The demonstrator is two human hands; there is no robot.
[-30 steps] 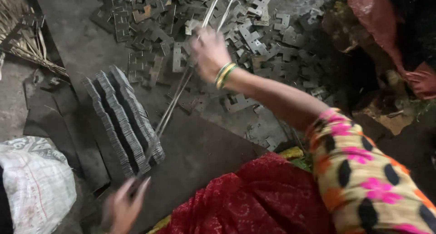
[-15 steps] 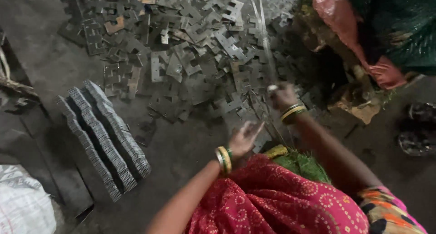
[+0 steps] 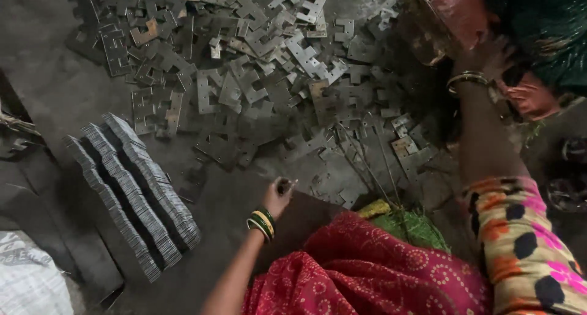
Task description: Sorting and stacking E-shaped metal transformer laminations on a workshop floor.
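Note:
My left hand (image 3: 278, 196), green and gold bangles on its wrist, hovers low over the dark floor with its fingers pinched on a small pale piece (image 3: 287, 183). It is at the near edge of a wide pile of flat stamped metal plates (image 3: 263, 76). A few thin metal rods (image 3: 367, 162) lie just to its right, apart from it. My right arm, in a floral sleeve, stretches to the upper right. My right hand (image 3: 486, 57) is blurred against pink cloth there, and its grip is not readable.
Rows of tightly stacked plates (image 3: 134, 192) lie on edge at the left. A white sack (image 3: 30, 284) is at the bottom left. Another person in green and pink clothing (image 3: 538, 40) sits at the upper right. My red garment (image 3: 367, 272) fills the lower middle.
My right hand has moved from the rods up to the upper right. My left hand has slid left, away from the rods, and its fingers have closed. The view has shifted.

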